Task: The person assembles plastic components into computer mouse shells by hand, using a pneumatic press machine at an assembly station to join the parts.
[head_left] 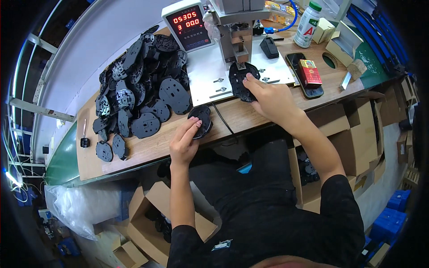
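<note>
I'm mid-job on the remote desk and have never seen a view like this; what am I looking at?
One wide fisheye picture, from a camera on a person's head looking down; straight edges bend. The tools are bare hands. The left hand holds a black part near the front edge of the wooden tabletop. The right hand has fingers on a second black part at the foot of a bench machine. Similar parts lie heaped toward the left.

Tabletop (241, 117) brightly and evenly lit; glare thrown by a white light strip (12, 178) at the left; plastic bag (82, 207) marked by pale highlights; detail in the heaped black parts (140, 92) partly swallowed by shadow; straight edges bowed by fisheye distortion; corners blackened.
</note>
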`<state>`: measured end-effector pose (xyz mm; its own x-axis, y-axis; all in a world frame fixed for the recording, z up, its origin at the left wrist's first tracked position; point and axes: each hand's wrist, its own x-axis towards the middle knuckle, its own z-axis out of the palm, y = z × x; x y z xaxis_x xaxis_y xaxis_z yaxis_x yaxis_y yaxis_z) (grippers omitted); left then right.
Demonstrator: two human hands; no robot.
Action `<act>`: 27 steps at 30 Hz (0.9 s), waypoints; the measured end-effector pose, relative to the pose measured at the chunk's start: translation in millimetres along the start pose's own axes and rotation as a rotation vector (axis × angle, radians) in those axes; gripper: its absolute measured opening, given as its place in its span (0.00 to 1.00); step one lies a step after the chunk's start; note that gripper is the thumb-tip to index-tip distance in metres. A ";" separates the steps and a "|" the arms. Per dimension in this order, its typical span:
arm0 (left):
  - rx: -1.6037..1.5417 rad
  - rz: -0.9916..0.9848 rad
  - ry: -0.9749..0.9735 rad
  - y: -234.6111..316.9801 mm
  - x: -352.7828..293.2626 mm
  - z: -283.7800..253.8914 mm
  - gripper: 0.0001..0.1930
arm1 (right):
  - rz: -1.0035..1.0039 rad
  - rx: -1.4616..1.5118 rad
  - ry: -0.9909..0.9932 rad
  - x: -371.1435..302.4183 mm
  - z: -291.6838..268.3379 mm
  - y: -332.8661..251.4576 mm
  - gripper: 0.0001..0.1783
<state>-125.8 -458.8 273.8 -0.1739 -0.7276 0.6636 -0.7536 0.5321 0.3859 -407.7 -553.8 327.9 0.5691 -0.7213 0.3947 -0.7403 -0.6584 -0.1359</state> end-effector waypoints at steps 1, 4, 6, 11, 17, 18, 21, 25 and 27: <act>-0.002 -0.002 0.005 -0.5 0.1 0.7 0.20 | -0.003 -0.004 -0.001 -0.1 0.2 0.5 0.26; -0.033 -0.025 0.052 0.4 -2.5 1.2 0.20 | -0.031 -0.001 0.023 -0.2 1.6 1.0 0.26; -0.058 -0.052 0.075 0.9 -2.2 0.1 0.21 | -0.094 0.001 0.092 0.4 0.2 2.1 0.24; -0.042 -0.039 0.057 1.8 -0.8 -0.7 0.21 | -0.089 -0.011 0.086 -1.1 3.1 3.3 0.25; -0.023 -0.037 0.083 -0.2 -1.9 -0.9 0.19 | -0.077 -0.014 0.061 1.4 2.0 1.4 0.25; -0.007 -0.042 0.100 0.3 -3.1 -2.0 0.18 | -0.078 -0.014 0.067 1.6 1.7 1.3 0.25; -0.053 -0.167 0.118 -2.4 -10.5 -5.6 0.17 | -0.075 -0.007 0.055 1.7 -2.0 -1.1 0.25; -0.081 -0.123 0.099 1.7 4.1 -4.3 0.16 | -0.060 -0.003 0.019 1.7 -5.1 1.4 0.28; -0.135 0.089 0.136 8.3 25.0 -1.2 0.15 | -0.067 -0.012 -0.013 0.5 -4.6 3.4 0.30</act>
<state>-135.5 -472.0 294.4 -0.1422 -0.6145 0.7760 -0.6460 0.6516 0.3976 -411.6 -555.4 331.8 0.6224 -0.6782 0.3906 -0.7044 -0.7030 -0.0980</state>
